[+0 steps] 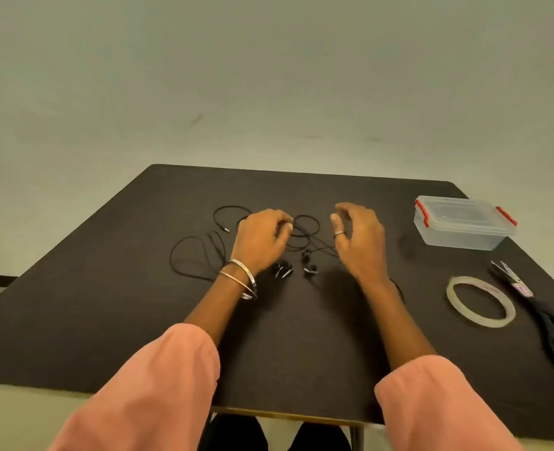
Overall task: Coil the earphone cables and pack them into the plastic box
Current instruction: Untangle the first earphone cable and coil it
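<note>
Black earphone cables (307, 230) lie tangled in loose loops at the middle of the dark table (106, 320). More loops (191, 255) spread to the left, one ending in a jack plug (226, 229). Two pairs of earbuds (282, 270) (310, 267) rest between my wrists. My left hand (262, 239) is over the cables, its curled fingertips and thumb pinching a strand of the centre loops. My right hand (360, 239) hovers just right of the tangle with fingers loosely curved and nothing in them. The clear plastic box (464, 232), lid on with red clips, stands at the far right.
A roll of clear tape (480, 302) lies flat near the right edge. Black-handled scissors (536, 307) lie beside it, reaching the table's right edge. A pale wall rises behind the table's far edge.
</note>
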`<state>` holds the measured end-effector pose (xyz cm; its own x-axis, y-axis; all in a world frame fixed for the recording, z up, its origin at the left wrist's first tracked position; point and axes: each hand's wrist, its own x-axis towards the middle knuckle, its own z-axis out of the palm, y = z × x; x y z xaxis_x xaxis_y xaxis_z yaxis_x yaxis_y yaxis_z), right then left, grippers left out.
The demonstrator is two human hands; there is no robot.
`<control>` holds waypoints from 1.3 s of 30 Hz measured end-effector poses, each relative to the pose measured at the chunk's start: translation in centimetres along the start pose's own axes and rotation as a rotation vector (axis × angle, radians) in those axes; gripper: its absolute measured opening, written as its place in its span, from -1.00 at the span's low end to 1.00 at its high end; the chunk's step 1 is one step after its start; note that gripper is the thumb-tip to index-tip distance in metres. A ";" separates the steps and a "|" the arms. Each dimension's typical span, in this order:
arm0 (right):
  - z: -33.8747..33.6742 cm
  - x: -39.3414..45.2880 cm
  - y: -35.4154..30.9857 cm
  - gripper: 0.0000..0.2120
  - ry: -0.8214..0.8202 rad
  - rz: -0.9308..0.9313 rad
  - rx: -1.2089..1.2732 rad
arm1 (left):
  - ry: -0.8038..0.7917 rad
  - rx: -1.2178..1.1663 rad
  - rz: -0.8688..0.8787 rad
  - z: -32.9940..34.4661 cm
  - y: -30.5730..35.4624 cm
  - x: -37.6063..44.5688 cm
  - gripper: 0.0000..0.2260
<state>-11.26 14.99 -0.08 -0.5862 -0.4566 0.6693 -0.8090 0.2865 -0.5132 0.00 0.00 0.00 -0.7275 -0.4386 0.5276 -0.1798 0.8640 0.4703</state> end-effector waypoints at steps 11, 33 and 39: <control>-3.7 -1.7 3.4 -0.92 -0.061 0.286 0.107 | -0.061 -0.091 -0.023 1.9 0.9 -2.2 -0.83; -2.4 -1.5 0.2 -0.93 -0.285 0.012 0.373 | 0.108 -0.136 0.174 2.3 0.4 -3.3 -0.56; -1.8 -1.1 0.4 -0.94 -0.280 -0.010 0.371 | 0.141 -0.054 0.182 2.9 -0.1 -3.1 -0.80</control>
<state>-11.02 17.09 -0.04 -0.5029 -0.6825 0.5303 -0.7146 -0.0169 -0.6993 0.37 1.98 -3.72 -0.6442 -0.3104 0.6991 -0.0159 0.9192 0.3935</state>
